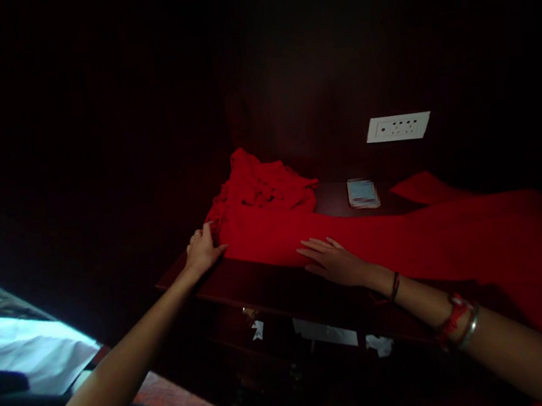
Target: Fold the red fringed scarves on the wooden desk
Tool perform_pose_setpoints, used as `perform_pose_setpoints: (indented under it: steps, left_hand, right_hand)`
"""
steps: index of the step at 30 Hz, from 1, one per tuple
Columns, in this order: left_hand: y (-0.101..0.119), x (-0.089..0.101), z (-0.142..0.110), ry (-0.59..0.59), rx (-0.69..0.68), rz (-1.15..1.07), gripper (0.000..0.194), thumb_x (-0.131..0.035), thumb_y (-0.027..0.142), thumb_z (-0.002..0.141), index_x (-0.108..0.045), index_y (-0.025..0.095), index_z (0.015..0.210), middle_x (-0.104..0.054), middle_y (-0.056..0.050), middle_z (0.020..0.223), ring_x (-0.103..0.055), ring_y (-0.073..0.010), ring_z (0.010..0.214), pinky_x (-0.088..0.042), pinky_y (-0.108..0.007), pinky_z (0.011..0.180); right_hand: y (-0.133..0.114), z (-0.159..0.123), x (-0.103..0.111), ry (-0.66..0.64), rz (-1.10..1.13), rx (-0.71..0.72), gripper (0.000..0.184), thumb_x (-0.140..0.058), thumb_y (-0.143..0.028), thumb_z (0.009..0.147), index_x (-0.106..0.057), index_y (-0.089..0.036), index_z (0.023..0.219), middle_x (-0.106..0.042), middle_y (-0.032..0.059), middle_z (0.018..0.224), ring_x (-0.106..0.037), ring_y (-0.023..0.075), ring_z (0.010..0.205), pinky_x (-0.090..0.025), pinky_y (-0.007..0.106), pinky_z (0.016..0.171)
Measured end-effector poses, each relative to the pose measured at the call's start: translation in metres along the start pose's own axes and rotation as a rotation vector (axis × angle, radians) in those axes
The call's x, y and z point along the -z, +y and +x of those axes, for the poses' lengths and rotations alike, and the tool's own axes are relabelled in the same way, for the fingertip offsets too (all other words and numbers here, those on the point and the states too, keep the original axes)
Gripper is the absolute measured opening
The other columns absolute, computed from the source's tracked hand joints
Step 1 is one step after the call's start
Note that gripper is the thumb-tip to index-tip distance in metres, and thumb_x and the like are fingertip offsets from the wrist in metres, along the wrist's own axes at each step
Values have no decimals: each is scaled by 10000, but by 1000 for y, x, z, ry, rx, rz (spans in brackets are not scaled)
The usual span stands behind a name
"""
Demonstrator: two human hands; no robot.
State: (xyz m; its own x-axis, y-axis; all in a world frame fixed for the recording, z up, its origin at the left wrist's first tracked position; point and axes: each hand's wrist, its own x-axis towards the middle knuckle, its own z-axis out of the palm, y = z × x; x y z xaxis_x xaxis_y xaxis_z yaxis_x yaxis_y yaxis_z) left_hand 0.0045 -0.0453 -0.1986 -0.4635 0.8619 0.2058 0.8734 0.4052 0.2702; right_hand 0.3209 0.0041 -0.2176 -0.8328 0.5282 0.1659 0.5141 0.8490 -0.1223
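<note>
The red cloth (381,234) is bright and plain, all bunched up in a wrinkly heap at one end and lying flatter toward 3 o'clock, where it gets wide. It is on the dark table (262,281). Its far right end is cut off, and the dark folds in the heap are hard to see. The left hand (201,250) is at 8 o'clock from the heap, touching the cloth's end with bent fingers; I can't tell if it is pinching it. The right hand (334,262) is let go and spread out on the cloth's near edge. At 1 o'clock from that hand sits a small flat thing (363,193), too blurry to name. Past it, at 1 o'clock again, is a white socket plate (398,128) on the dark wall. Below the table top, at 5 o'clock from the right hand, is a white scrap (380,345). Deep shadow hides most things down there.
</note>
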Motion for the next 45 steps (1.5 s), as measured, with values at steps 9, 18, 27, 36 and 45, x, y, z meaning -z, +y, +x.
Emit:
perform_pose_setpoints:
  steps: [9,18,27,36,45]
  left_hand:
    - [-6,20,-3,-119,111,82,575,-525,286,663,-327,233,1200,-542,-82,1034,-519,-233,922,-387,-330,760]
    - [60,4,-29,180,-536,134,421,-308,343,822,-352,183,1209,-182,-72,1343,-160,-233,1215,-232,-368,948]
    - [72,-37,-18,-279,-564,130,509,-209,468,818,-186,279,1289,-120,-12,1366,-106,-205,1237,-128,-422,969]
    - [68,-40,-15,-275,-464,162,533,-255,505,787,-185,320,1281,-109,1,1364,-108,-269,1227,-135,-455,957]
    - [110,-27,-33,-104,-595,208,572,-330,542,739,-374,239,1222,-147,-49,1363,-72,-312,1225,-111,-505,945]
  right_hand:
    - [1,-3,-1,40,-86,35,451,-228,-428,837,-303,-270,1253,-300,41,1311,-258,206,1190,-199,424,953]
    - [1,-2,6,-20,-31,-1,489,-194,-474,830,-267,-272,1269,-258,48,1330,-180,216,1218,-126,468,964]
    - [38,-38,19,-183,-23,-340,535,-104,-545,801,-122,-333,1293,-112,1,1370,-64,254,1235,-71,538,941]
    - [64,-105,29,-175,-99,-590,548,-84,-510,812,-113,-276,1307,-86,0,1371,-65,217,1239,-82,468,976]
    - [58,-102,42,-80,-219,-604,572,-122,-498,817,-200,-202,1301,-145,59,1361,-71,217,1238,-82,408,991]
